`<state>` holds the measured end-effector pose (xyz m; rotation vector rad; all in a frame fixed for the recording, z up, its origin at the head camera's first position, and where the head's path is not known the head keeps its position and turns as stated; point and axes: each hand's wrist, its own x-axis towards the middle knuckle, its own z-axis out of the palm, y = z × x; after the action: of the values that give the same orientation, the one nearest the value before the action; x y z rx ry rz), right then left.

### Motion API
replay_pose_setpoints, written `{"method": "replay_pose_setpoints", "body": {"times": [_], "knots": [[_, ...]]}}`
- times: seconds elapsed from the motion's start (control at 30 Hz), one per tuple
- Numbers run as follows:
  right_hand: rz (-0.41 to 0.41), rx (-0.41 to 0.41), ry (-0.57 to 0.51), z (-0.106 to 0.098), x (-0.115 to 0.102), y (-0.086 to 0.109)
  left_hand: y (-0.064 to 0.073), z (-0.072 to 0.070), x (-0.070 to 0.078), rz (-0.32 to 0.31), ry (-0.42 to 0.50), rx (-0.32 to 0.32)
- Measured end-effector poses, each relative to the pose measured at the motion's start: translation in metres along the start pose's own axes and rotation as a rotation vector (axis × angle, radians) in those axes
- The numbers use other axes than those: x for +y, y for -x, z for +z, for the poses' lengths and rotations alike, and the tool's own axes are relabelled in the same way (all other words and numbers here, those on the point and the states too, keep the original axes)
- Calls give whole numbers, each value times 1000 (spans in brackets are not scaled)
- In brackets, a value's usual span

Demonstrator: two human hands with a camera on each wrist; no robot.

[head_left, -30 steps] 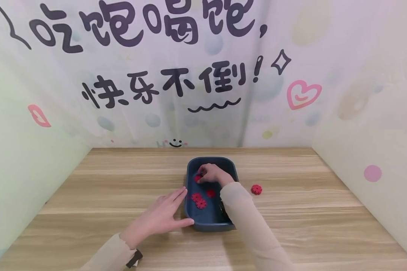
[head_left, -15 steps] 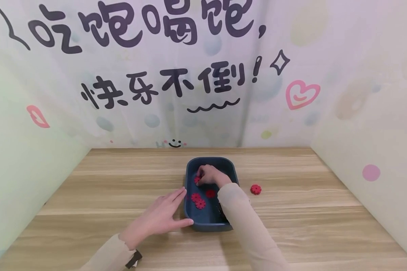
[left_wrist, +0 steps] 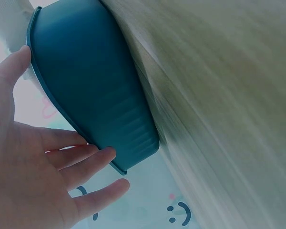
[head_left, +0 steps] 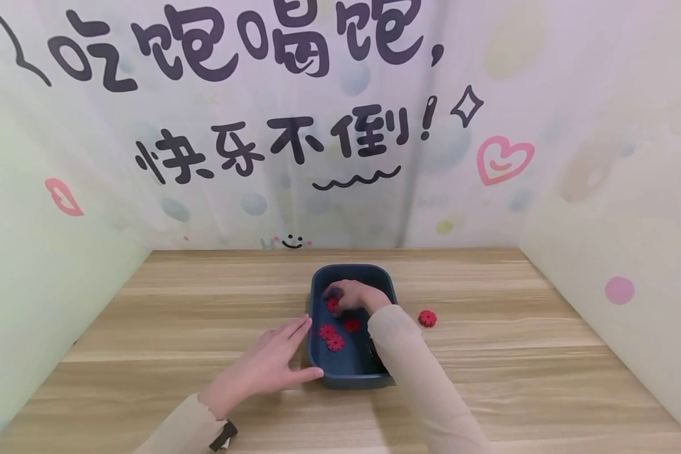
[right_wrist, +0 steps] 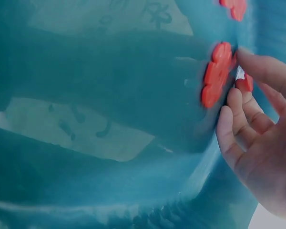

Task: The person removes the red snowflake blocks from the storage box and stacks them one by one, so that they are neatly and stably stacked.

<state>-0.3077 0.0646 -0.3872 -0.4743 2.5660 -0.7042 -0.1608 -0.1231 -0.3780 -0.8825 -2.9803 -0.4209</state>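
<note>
Two lines of dark lettering run across the white backdrop (head_left: 329, 214): the upper line (head_left: 301, 47) reads 吃饱喝饱 and a comma, the lower line (head_left: 298, 144) reads 快乐不倒 and an exclamation mark, with a wavy stroke beneath. Low on the cloth, a faint letter H (head_left: 268, 243) sits just left of a small smiley (head_left: 292, 242). Of the hands, the left hand (head_left: 267, 359) is stretched out flat, holding nothing; its fingertips meet the left rim of the dark blue tray (head_left: 352, 381) and its thumb reaches the near left corner. The left wrist view shows the thumb tip at the rim and the other fingers spread, the one farthest from the thumb standing off from the wall. The right hand (head_left: 354, 296) reaches down into the tray from the right, wrist bent over, thumb and fingers curled round a red flower piece (head_left: 332, 305) near the tray's left side; how firmly they grip it cannot be told. Nearer the person, inside the tray, lie a single red piece (head_left: 352, 325) and an overlapping red pair (head_left: 335, 342); another red blossom (head_left: 428, 318) rests on the table (head_left: 215, 296), right of the tray. Compared with half a second ago, the right fingertips extend slightly further left and more of the piece's face shows between them, while the left hand has kept its place.
</note>
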Motion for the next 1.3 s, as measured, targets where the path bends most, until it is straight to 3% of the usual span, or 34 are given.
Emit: {"method": "replay_pose_setpoints", "body": {"times": [0.53,0.77,1.0,1.3], "knots": [[-28,6,74,-6,3,3,-1,1,2,-18,9,-4],[-69,14,70,-21,1,11,-1,2,2,-13,1,15],[-147,74,114,-39,-2,13,-1,2,1,-5,-6,17],[-250,66,92,-70,-5,28,-1,1,1,-6,8,11]]}}
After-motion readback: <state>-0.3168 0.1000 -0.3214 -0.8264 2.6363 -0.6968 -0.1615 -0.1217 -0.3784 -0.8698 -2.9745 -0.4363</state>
